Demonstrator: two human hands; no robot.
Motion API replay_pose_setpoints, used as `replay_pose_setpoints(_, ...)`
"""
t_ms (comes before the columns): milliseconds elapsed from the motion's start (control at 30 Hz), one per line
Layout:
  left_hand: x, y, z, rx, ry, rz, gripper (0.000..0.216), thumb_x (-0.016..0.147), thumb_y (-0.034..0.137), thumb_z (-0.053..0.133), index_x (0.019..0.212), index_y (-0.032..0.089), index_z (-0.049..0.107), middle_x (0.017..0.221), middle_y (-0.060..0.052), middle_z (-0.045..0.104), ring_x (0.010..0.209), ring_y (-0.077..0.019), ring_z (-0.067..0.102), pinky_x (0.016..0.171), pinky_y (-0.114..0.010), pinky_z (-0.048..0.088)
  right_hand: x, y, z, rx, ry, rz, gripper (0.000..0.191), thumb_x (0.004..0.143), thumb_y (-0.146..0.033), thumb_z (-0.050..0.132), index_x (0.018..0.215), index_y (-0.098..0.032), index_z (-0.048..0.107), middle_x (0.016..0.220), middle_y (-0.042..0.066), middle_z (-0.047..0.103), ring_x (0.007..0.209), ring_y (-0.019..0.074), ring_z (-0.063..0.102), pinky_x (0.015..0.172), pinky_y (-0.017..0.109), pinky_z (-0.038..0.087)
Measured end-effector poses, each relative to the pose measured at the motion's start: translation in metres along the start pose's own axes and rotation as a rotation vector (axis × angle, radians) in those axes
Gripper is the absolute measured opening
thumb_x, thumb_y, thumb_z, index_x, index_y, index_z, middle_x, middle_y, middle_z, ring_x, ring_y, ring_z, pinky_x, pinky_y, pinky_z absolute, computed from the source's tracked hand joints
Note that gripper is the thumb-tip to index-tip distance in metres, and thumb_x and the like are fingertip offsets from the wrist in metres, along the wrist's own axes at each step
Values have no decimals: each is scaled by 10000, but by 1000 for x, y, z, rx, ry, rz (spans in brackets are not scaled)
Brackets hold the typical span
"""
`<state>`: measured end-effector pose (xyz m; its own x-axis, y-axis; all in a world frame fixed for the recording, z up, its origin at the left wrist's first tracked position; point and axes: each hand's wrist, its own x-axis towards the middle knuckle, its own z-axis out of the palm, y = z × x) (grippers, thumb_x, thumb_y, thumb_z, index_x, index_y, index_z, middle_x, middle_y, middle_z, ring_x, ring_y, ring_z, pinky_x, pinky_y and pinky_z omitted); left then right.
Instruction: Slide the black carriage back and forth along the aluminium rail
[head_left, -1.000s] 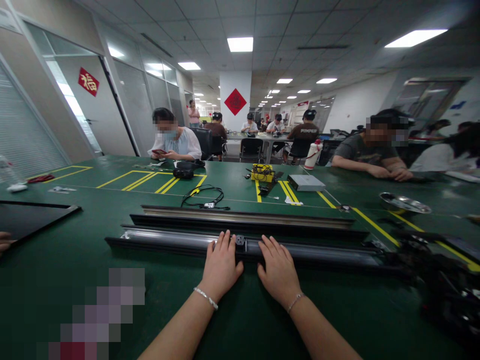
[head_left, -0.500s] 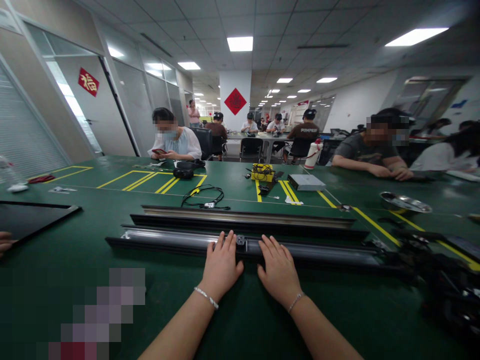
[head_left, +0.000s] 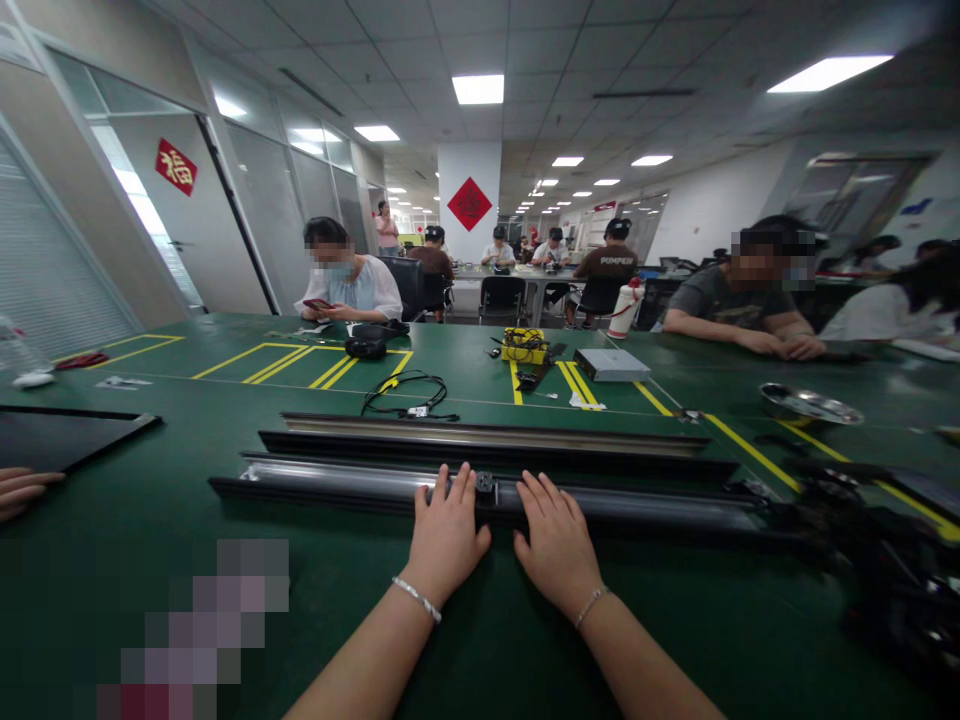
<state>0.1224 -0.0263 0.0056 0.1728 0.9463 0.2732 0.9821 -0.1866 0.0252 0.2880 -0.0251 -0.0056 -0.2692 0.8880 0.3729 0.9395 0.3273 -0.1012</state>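
Observation:
My left hand (head_left: 446, 535) and my right hand (head_left: 556, 540) lie flat on the green table (head_left: 150, 520), fingers stretched out onto a long grey and black rail (head_left: 337, 482). Between the two hands a small black fitting (head_left: 486, 487) sits on that rail. Both hands are open and hold nothing. Behind the near rail lie a black rail (head_left: 525, 452) and a silver one (head_left: 487, 430), side by side.
A black cable (head_left: 409, 392), a yellow box (head_left: 525, 346), a grey flat box (head_left: 612, 364) and a metal dish (head_left: 810, 405) lie farther back. A dark panel (head_left: 60, 435) and another person's fingers (head_left: 22, 488) are at the left. Dark equipment (head_left: 892, 570) sits at the right. Several people sit around.
Both my hands stay on the rail almost unmoved. The other person's fingers at the left edge have reached a little farther into view.

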Motion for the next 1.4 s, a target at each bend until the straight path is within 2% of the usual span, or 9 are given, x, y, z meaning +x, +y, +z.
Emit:
replay_pose_setpoints(933, 0, 11, -3, 15, -21, -28, 649, 748, 423, 466, 1350, 221, 328, 1448, -93, 298, 1314, -360, 206, 980, -592, 224, 0, -2, -1, 4, -3, 5, 530, 747, -214, 439, 1273, -163, 455, 1395, 52, 379, 1290, 214, 275, 1037, 380, 197)
replay_pose_setpoints(1233, -2, 12, 0, 9, 18, -38, 653, 746, 408, 463, 1350, 201, 324, 1456, -86, 282, 1328, -335, 185, 1030, -566, 173, -1, -2, 0, 14, 13, 1, 545, 738, -199, 437, 1282, -161, 447, 1393, 54, 381, 1290, 217, 278, 1039, 392, 195)
replay_pose_setpoints(1400, -4, 10, 3, 0, 24, -18, 646, 760, 383, 442, 1353, 160, 316, 1455, -101, 281, 1341, -293, 173, 1065, -541, 124, 0, -2, -8, 74, 93, 12, 510, 731, -157, 409, 1231, -177, 503, 1301, 42, 497, 1235, 187, 371, 1051, 367, 189)
